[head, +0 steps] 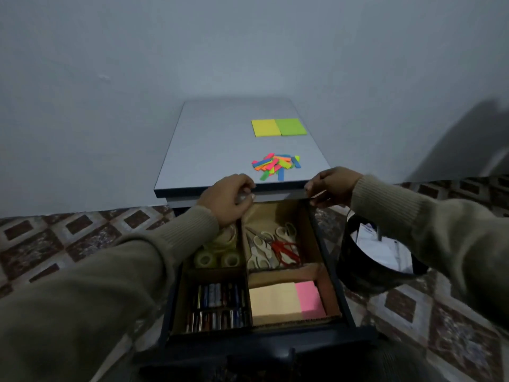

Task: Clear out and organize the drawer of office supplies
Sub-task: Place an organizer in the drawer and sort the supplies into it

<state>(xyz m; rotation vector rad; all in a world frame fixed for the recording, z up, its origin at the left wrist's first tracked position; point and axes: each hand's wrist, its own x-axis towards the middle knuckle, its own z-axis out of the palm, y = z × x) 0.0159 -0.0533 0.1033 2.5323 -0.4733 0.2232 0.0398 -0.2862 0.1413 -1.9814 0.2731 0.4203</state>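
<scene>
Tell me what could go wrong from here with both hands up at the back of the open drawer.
1. The colored strips lie loose near the tabletop's front edge, just above the hands; a bump could knock some into the drawer.
2. The left hand grips something small and clear over the tape rolls; a slip would likely drop it among them.
3. The scissors lie tangled below the right hand; reaching in blind risks a snag.

Head view, down over drawer [338,277]

Matt grey tabletop [220,139], cardboard drawer dividers [244,260] — perhaps — ribbed knit sleeves [176,238]
</scene>
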